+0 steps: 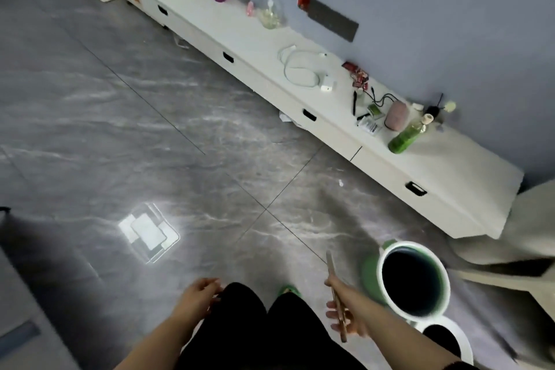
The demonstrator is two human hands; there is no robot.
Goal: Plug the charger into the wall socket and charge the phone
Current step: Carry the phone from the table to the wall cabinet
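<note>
A: Gripping the phone [336,297] edge-on in your right hand [345,314], low beside the green bin [413,278].

B: Yep. Your left hand [199,294] is loose and empty. White charger [326,88] sits near the cabinet's [468,159] front edge, wide bare floor [180,144] between.

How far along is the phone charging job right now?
Early stage. Done: the phone is picked up, held edge-on in the right hand. In hand: nothing else; the left hand is empty by the leg. Left: the white charger and cable lie coiled and unplugged on the white cabinet, so fetching them, plugging into a socket and connecting the phone remain. No wall socket can be clearly identified.
</note>
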